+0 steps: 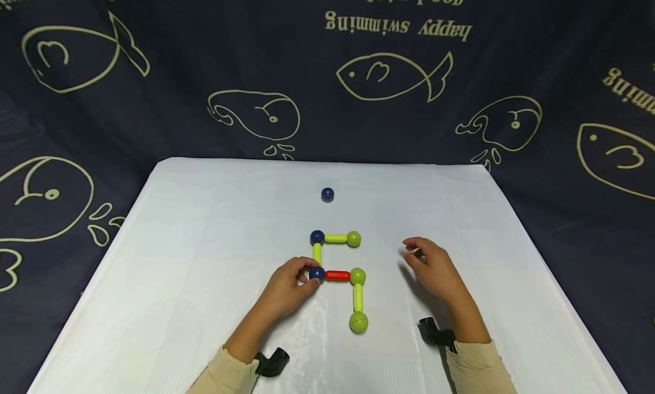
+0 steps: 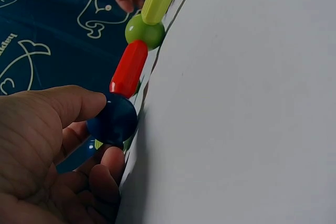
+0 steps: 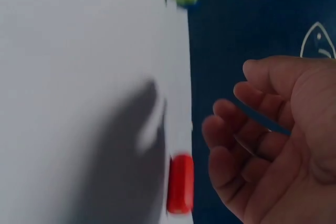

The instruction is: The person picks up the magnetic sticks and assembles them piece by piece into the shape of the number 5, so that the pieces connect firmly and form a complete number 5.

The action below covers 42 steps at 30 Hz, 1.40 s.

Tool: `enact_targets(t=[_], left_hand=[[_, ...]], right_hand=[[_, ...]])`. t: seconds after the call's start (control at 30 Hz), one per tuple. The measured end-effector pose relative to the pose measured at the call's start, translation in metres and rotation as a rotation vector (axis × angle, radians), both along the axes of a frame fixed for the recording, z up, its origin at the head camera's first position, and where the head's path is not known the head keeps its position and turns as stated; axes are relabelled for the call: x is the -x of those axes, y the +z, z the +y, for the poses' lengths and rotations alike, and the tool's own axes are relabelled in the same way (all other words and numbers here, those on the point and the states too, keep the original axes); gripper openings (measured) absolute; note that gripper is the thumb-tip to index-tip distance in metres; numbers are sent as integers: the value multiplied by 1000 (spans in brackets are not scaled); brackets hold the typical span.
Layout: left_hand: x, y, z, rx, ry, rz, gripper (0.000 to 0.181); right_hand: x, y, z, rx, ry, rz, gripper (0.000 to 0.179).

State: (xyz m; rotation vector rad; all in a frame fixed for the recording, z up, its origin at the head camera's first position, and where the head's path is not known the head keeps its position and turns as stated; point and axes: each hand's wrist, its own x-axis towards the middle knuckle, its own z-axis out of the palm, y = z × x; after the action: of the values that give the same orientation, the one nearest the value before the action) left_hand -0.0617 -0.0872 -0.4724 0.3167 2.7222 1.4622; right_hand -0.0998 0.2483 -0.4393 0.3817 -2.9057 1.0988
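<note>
My left hand (image 1: 290, 286) pinches a dark blue ball (image 1: 317, 274) between thumb and fingers. From that ball a red rod (image 1: 338, 276) runs right to a green ball (image 1: 357, 276), and a yellow-green rod (image 1: 358, 297) leads down to another green ball (image 1: 359, 322). A second yellow-green rod (image 1: 317, 254) goes up to a blue ball (image 1: 317, 237), joined by a third rod (image 1: 336, 238) to a green ball (image 1: 353, 239). To the right, my right hand (image 1: 435, 269) hovers over the table with loosely bent fingers and holds nothing.
A loose blue ball (image 1: 327, 195) lies near the table's far edge. The white table (image 1: 215, 212) borders a dark cloth (image 1: 307, 53) printed with fish and whales. A black strap piece (image 1: 436, 332) sits at the right wrist, another (image 1: 273, 363) at the left.
</note>
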Motion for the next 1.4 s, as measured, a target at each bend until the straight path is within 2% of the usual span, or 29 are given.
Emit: enact_targets(t=[0.13, 0.27, 0.37, 0.57, 0.77, 0.97, 1.27, 1.4], left_hand=[[0, 0, 1, -2, -11, 1, 28], [1, -1, 1, -2, -16, 1, 27], [2, -3, 1, -1, -18, -4, 27], [4, -5, 0, 0, -25, -10, 27], [4, -5, -1, -5, -22, -11, 28], [3, -5, -3, -13, -16, -2, 27], [3, -6, -2, -21, -13, -3, 27], [4, -7, -3, -17, -1, -10, 27]], right_hand=[[10, 5, 19, -70, -66, 42, 32], [18, 6, 29, -137, -104, 8, 36], [24, 3, 32, -167, -109, -18, 37], [34, -7, 35, -244, -82, 13, 31], [38, -8, 36, -282, -52, -56, 22], [37, -8, 35, -248, -17, -87, 23], [25, -5, 21, -63, 38, -128, 19], [18, -1, 6, -24, 85, -122, 18]])
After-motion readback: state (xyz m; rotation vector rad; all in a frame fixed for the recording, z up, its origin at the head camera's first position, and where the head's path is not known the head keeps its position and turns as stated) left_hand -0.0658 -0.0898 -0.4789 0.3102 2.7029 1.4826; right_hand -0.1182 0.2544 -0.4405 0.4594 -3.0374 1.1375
